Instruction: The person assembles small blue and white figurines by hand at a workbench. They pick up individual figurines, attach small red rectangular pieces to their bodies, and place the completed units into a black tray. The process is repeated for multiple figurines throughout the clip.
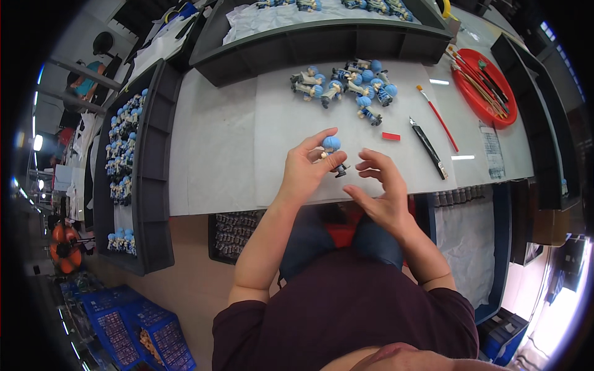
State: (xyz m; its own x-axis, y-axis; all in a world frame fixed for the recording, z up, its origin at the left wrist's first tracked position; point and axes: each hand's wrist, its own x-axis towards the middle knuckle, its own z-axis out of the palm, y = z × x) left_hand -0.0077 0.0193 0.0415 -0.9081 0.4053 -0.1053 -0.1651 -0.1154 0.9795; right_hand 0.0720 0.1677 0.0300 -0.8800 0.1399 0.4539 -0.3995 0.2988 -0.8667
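Over the near part of the white-covered table, my left hand (305, 166) is closed around a small blue-haired figurine (331, 144), its head up and its dark feet pointing down to the right. Just right of it, my right hand (385, 185) has its fingers apart and holds nothing. Beyond my hands lies a loose heap of similar figurines (365, 89). A small red block (391, 136) rests right of the heap. Beside it are a black-handled craft knife (428, 148) and a thin red paintbrush (438, 117).
A grey tray (322, 44) with more figurines stands at the back, another grey tray (154, 167) of them at the left. At the right sits a red dish (508, 120) with several brushes. A dark tray (544, 117) stands at the far right; blue crates (139, 328) are on the floor.
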